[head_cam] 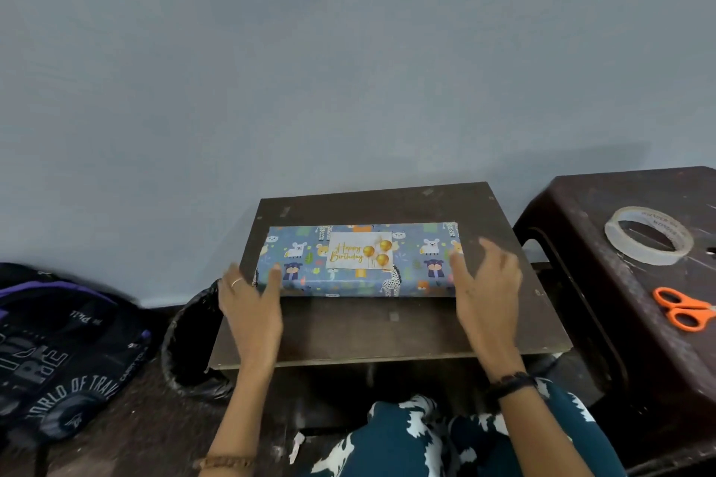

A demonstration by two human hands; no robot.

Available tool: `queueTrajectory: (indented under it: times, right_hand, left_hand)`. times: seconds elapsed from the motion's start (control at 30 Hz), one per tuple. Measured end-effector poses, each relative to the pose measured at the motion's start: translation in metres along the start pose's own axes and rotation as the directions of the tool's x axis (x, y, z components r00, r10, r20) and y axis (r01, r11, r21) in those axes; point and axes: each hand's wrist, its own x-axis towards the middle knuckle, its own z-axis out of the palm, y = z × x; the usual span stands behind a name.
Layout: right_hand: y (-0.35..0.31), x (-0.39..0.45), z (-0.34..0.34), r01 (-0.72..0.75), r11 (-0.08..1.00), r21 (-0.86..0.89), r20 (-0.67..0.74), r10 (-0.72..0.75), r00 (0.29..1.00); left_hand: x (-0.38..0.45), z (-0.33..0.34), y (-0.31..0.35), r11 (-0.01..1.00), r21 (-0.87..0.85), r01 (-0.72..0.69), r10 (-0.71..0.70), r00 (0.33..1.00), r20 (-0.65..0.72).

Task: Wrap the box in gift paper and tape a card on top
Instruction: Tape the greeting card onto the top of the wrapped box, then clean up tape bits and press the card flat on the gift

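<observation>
Dark table (348, 325) held wrapped box (360, 263), card (359, 250) centred; my left hand (252, 306) and right hand (486, 290) flanked it, open, empty; should press card flat.

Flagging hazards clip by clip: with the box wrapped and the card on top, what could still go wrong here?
1. The card shows no visible tape; if it is only resting on the box, a nudge from either open hand, left or right, could shift it.
2. The tape and scissors lie on the side stool, so reaching across could drag an arm over the box.
</observation>
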Motion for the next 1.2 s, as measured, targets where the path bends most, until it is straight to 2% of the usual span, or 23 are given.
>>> queueTrajectory:
  times: [0.07, 0.1, 0.2, 0.3, 0.4, 0.5, 0.57, 0.7, 0.8, 0.87, 0.93, 0.97, 1.03, 1.1, 1.2]
  right_hand:
    - [0.004, -0.003, 0.002, -0.124, 0.99, -0.062, 0.111, 0.13, 0.985]
    - [0.006, -0.005, 0.006, -0.129, 0.987, -0.096, 0.128, 0.141, 0.982]
    - [0.007, 0.0, 0.014, -0.127, 0.984, -0.122, 0.066, 0.136, 0.989]
    - [0.005, 0.02, 0.012, -0.17, 0.985, 0.033, 0.049, 0.168, 0.984]
    - [0.0, 0.049, 0.014, -0.135, 0.971, 0.195, 0.044, 0.129, 0.991]
    - [-0.001, 0.076, 0.026, -0.144, 0.897, 0.418, 0.074, 0.124, 0.99]
    - [0.0, 0.091, 0.033, -0.154, 0.861, 0.485, 0.101, 0.119, 0.988]
    - [0.009, 0.112, 0.049, -0.119, 0.875, 0.47, 0.135, 0.062, 0.989]
    - [0.012, 0.11, 0.059, -0.124, 0.887, 0.445, 0.131, 0.073, 0.989]
    - [0.009, 0.097, 0.06, -0.119, 0.886, 0.448, 0.073, 0.096, 0.993]
    - [0.004, 0.078, 0.061, -0.045, 0.927, 0.374, -0.025, 0.059, 0.998]
    - [0.002, 0.068, 0.061, -0.003, 0.949, 0.315, -0.061, 0.023, 0.998]
    - [-0.001, 0.047, 0.061, 0.076, 0.972, 0.223, -0.065, -0.063, 0.996]
    - [-0.001, 0.029, 0.057, 0.13, 0.973, 0.19, 0.036, -0.139, 0.99]
    - [0.004, 0.003, 0.043, 0.132, 0.973, 0.192, 0.197, -0.17, 0.966]
  left_hand:
    - [-0.006, 0.006, 0.002, 0.983, -0.132, 0.126, -0.119, 0.991, 0.064]
    - [-0.009, 0.011, 0.004, 0.981, -0.147, 0.127, -0.117, 0.99, 0.074]
    - [-0.012, 0.028, 0.01, 0.977, -0.196, 0.088, -0.084, 0.996, 0.028]
    - [-0.005, 0.045, 0.02, 0.972, -0.223, 0.077, -0.075, 0.997, 0.019]
    - [0.014, 0.063, 0.029, 0.96, -0.278, 0.035, -0.033, 0.999, 0.011]
    - [0.047, 0.081, 0.032, 0.95, -0.311, -0.004, -0.004, 1.0, -0.024]
    - [0.066, 0.091, 0.033, 0.948, -0.317, 0.008, -0.014, 1.0, -0.016]
    - [0.087, 0.101, 0.027, 0.956, -0.284, 0.078, -0.063, 0.996, 0.06]
    - [0.08, 0.093, 0.025, 0.962, -0.26, 0.088, -0.067, 0.994, 0.088]
    - [0.055, 0.083, 0.027, 0.99, -0.139, 0.011, -0.005, 0.999, 0.04]
    - [0.019, 0.075, 0.025, 0.984, -0.031, -0.174, 0.174, 0.984, 0.025]
    - [0.0, 0.073, 0.022, 0.961, -0.01, -0.277, 0.277, 0.957, 0.084]
    - [-0.027, 0.072, 0.013, 0.907, 0.044, -0.418, 0.385, 0.868, 0.313]
    - [-0.042, 0.072, 0.007, 0.86, 0.154, -0.486, 0.356, 0.789, 0.501]
    - [-0.047, 0.067, 0.014, 0.822, 0.258, -0.508, 0.281, 0.756, 0.592]
